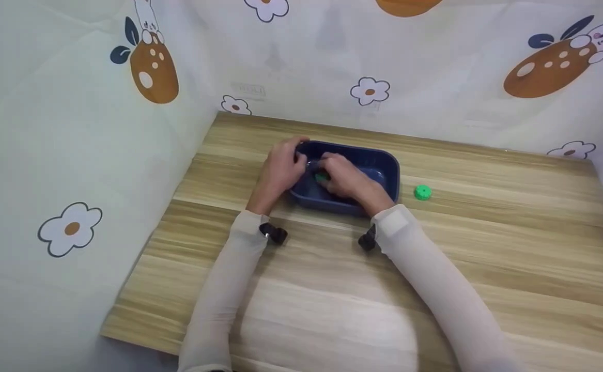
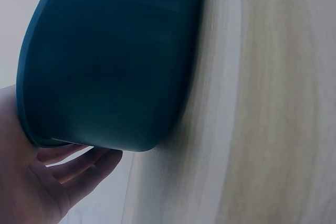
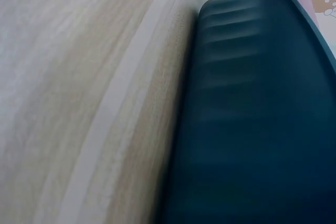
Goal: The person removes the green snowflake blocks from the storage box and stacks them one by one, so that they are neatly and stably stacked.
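Note:
A dark blue rectangular basin (image 1: pixel 391 173) stands on the wooden table. My left hand (image 1: pixel 282 168) grips its left end, thumb over the rim and fingers outside. In the left wrist view, the fingers (image 2: pixel 86 169) lie against the outside of the basin wall (image 2: pixel 110 66). Inside the basin, my right hand (image 1: pixel 348 177) reaches down and pinches a small green piece (image 1: pixel 322 176), mostly covered by the fingers. The right wrist view shows the basin's outer side (image 3: pixel 252 119), which hides the right hand. A round green notched disc (image 1: pixel 422 192) lies to the right of the basin.
The wood-grain table (image 1: pixel 513 232) stretches to the right and toward the front. A patterned white cloth (image 1: pixel 311 62) hangs behind the table, with another stretch along its left side. Black wrist cameras (image 1: pixel 275 233) sit on both sleeves.

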### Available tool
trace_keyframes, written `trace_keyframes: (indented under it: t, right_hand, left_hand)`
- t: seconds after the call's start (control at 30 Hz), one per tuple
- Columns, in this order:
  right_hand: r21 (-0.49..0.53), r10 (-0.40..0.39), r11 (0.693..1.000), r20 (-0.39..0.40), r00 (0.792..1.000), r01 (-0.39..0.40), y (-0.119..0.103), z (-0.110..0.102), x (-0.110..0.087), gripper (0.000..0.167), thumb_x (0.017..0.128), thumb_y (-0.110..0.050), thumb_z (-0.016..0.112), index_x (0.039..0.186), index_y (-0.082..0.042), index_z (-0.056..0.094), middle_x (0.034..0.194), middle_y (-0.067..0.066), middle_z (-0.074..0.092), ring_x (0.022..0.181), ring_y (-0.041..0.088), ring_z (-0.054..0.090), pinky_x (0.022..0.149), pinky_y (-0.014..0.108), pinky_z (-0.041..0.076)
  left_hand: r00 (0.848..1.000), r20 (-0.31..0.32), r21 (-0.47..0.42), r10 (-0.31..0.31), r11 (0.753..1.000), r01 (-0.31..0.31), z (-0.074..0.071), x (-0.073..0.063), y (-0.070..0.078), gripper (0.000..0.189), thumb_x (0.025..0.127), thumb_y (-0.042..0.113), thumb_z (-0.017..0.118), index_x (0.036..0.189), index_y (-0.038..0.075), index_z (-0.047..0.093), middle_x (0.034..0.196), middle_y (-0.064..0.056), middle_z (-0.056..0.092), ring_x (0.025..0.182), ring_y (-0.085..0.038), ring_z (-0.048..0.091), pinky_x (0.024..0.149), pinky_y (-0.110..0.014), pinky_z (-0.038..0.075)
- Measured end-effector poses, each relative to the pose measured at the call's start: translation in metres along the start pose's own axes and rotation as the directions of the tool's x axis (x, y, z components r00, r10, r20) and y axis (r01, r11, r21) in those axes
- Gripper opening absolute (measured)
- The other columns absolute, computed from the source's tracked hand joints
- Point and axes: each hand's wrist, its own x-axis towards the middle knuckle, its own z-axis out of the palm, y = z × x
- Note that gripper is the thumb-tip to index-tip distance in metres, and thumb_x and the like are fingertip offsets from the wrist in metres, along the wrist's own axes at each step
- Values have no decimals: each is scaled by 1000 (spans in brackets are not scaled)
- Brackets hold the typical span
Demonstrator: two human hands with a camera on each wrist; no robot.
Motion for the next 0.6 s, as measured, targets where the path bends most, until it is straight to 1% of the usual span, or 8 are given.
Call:
trace_keyframes:
  t: [0.1,0.17,0.23,0.3,0.4,0.47,0.6]
  right_hand:
    - [-22,40,999,14,999,-40,-18,-14,-7,13,96,-11,70,103,-1,77,101,16,68,92,32,64,85,51,55]
    - [-34,75,997,32,997,-74,-30,-23,-11,13,97,-9,70,103,0,76,100,18,68,90,32,62,83,49,55]
    - [-50,101,994,45,994,-99,-36,-27,-13,12,97,-8,70,103,1,75,99,18,68,88,32,61,81,49,54]
    - [-70,119,991,51,992,-116,-40,-28,-15,13,95,-8,71,102,1,75,98,18,69,87,32,61,80,49,54]
    - [-83,121,990,42,992,-117,-44,-29,-16,12,93,-9,73,98,1,74,96,18,69,83,31,60,77,50,54]
    - [-76,115,991,32,993,-112,-45,-29,-17,10,91,-9,74,95,1,73,94,18,68,80,31,59,74,50,53]
    - [-59,106,993,17,994,-104,-45,-29,-18,10,88,-8,75,92,0,73,93,17,68,79,30,58,72,49,53]
  left_hand:
    - [1000,-4,-3,4,1000,-4,1,-1,0,40,101,12,61,140,14,69,133,-13,72,116,-24,66,103,-44,56]
    - [1000,-7,1,2,1000,-2,1,0,-1,40,100,12,62,139,14,70,133,-13,73,117,-24,67,104,-44,56]
    - [1000,-7,-1,-3,1000,3,1,0,0,40,100,12,62,139,14,70,133,-14,73,117,-24,67,104,-45,56]
    - [1000,-2,-2,-15,1000,15,1,0,0,40,101,13,62,140,14,70,134,-13,72,118,-24,66,104,-45,55]
    - [1000,0,-7,-15,1000,15,1,0,0,40,101,12,62,141,14,69,135,-13,72,118,-23,66,105,-45,55]
    - [1000,-3,-6,-9,1000,9,1,0,0,40,101,12,62,140,14,69,135,-12,72,119,-23,66,105,-44,55]
    - [1000,-8,-3,-6,1000,6,2,1,0,40,100,11,63,139,13,70,135,-13,73,122,-24,67,107,-44,55]
